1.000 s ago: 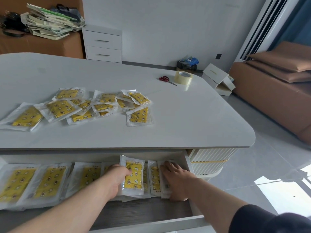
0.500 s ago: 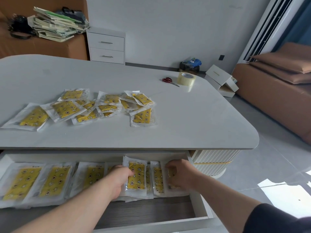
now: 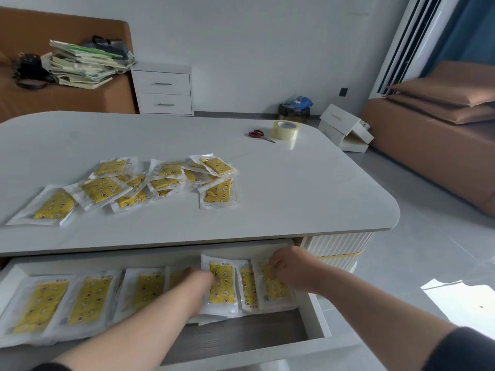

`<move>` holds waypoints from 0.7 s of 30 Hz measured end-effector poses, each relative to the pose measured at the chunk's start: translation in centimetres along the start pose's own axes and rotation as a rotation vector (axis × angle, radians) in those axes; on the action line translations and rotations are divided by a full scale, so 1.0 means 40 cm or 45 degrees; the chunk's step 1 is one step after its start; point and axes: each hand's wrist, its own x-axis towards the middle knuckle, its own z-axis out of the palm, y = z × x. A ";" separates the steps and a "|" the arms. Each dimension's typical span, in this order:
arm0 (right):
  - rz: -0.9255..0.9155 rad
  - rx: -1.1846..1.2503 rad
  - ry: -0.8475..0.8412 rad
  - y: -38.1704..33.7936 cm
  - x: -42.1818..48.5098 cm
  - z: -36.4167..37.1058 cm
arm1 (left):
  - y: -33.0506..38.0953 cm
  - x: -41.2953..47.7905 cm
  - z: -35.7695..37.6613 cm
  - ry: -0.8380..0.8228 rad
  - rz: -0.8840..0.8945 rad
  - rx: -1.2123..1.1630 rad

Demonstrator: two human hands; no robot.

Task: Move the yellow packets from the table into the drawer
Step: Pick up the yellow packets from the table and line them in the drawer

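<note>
White bench (image 3: 294, 183) fills most of what we see, and the drawer (image 3: 319, 314) under it is pulled out toward us. A loose pile (image 3: 134, 183) of yellow packets lies on the bench, well apart from our hands. A row (image 3: 88, 298) of packets already lies side by side in the drawer. So we think the job is about half done, and right now we are tidying the row's right end.

Both arms reach down into the drawer. Our left hand (image 3: 199, 283) is curled on the left edge of one packet (image 3: 223, 289) that lies on top of its neighbours. Our right hand (image 3: 288, 266) bends its fingers over the top of the end packet (image 3: 277, 287), by the drawer's right wall; it looks like a pinch.

Next we should let go, lift both hands to the bench and pick more from the pile.
</note>
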 end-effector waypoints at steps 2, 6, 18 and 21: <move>-0.004 -0.043 -0.020 -0.022 0.023 0.005 | 0.008 -0.005 0.012 0.054 0.006 0.099; -0.010 -0.057 -0.004 -0.051 0.043 0.009 | 0.003 -0.007 0.026 0.156 0.140 0.329; -0.007 -0.161 -0.103 -0.053 0.030 0.012 | -0.009 -0.009 -0.007 0.323 0.431 0.896; -0.011 -0.176 -0.121 -0.057 0.034 0.016 | -0.011 -0.018 -0.018 0.287 0.575 1.034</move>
